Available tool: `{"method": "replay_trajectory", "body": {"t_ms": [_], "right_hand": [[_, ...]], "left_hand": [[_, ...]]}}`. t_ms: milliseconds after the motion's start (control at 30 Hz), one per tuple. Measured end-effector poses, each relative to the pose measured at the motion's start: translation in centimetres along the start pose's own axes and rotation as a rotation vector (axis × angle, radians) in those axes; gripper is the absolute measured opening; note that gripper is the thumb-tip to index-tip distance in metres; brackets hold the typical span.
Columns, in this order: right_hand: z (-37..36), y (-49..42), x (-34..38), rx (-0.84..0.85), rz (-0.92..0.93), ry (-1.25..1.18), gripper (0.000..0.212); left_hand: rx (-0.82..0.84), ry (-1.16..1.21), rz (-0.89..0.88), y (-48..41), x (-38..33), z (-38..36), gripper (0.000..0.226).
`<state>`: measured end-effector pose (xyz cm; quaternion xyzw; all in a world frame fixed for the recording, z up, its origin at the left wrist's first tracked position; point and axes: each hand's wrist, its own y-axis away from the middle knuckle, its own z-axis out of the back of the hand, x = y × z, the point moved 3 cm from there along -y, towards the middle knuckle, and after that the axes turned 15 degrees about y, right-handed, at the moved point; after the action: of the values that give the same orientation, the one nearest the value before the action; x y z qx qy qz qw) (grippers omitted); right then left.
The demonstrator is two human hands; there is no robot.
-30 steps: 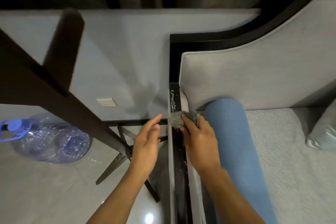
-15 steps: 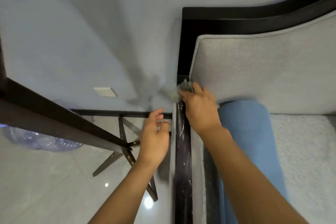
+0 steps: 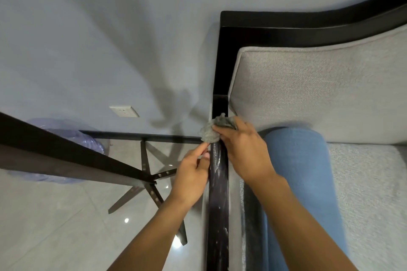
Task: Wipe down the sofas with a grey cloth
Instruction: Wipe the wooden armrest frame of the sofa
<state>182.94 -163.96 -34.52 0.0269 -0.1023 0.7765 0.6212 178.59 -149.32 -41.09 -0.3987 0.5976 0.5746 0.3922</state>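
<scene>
Here, right hand (image 3: 244, 149) grips bunched grey cloth (image 3: 212, 131) on sofa's dark armrest (image 3: 218, 182); left hand (image 3: 191, 174), fingers curled, pinches cloth's lower edge. Water jug (image 3: 66, 138) contents unclear.

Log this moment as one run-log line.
step: wiping sofa arm rail | right hand: presses grey cloth on rail | left hand: fingertips at cloth edge | blue bolster: on seat, untouched
</scene>
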Motion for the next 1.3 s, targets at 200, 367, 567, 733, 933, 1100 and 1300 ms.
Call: {"method": "replay_trajectory", "body": {"t_ms": [200,367,567,733,933,1100,1300], "right_hand": [[-0.5,-4.0,-0.4,0.043,-0.073,-0.048,0.035],[0.5,1.9,-0.3,0.062,0.043,-0.157,0.034],[-0.5,-3.0,-0.7,0.026,-0.115,-0.101,0.036],[-0.4,-3.8,-0.3,0.042,-0.223,-0.086,0.038],[0.2,0.1,-0.1,0.003,-0.135,-0.077,0.036],[0.1,-6.1,0.5,0.069,-0.339,0.151,0.03],[-0.2,-3.2,0.6,0.069,-0.276,0.224,0.028]], "left_hand": [[0.056,0.026,-0.019,1.8,-0.5,0.1,0.043],[0.071,0.072,0.038,3.5,-0.3,0.2,0.042],[0.121,0.109,0.041,4.1,-0.9,0.2,0.054],[0.122,0.132,0.054,4.1,-0.8,0.1,0.05],[0.103,0.138,0.052,4.0,-0.8,0.0,0.046],[0.09,0.152,0.051,3.7,-0.6,0.1,0.044],[0.081,0.154,0.058,3.2,-0.2,0.3,0.044]]}}
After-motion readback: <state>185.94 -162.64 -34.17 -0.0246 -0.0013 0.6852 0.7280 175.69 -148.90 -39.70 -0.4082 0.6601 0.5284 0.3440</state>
